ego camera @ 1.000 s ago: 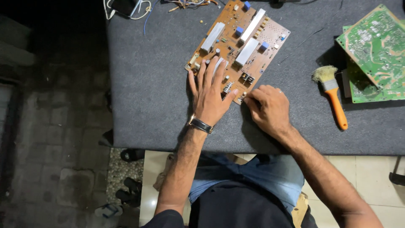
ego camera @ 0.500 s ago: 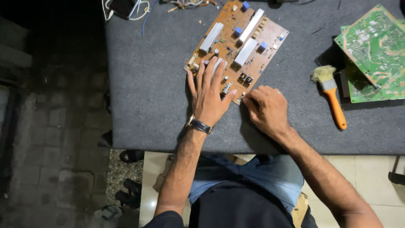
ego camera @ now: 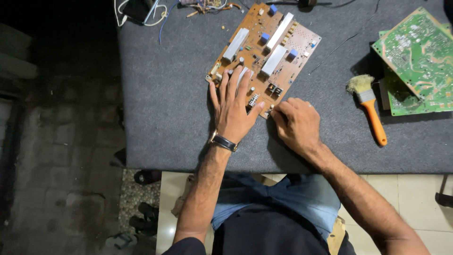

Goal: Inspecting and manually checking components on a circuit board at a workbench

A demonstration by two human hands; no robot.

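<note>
A brown circuit board (ego camera: 271, 45) with white heat sinks and blue parts lies tilted on the grey felt table (ego camera: 170, 104). My left hand (ego camera: 234, 107), a dark watch on its wrist, rests flat with spread fingers on the board's near corner. My right hand (ego camera: 297, 123) is curled at the board's near edge, its fingertips touching the corner. Whether it pinches anything there is hidden.
A paintbrush with an orange handle (ego camera: 370, 111) lies to the right of my hands. Two green circuit boards (ego camera: 417, 56) are stacked at the far right. Cables and loose wires (ego camera: 146, 9) lie at the table's back edge. Shoes sit on the floor below left.
</note>
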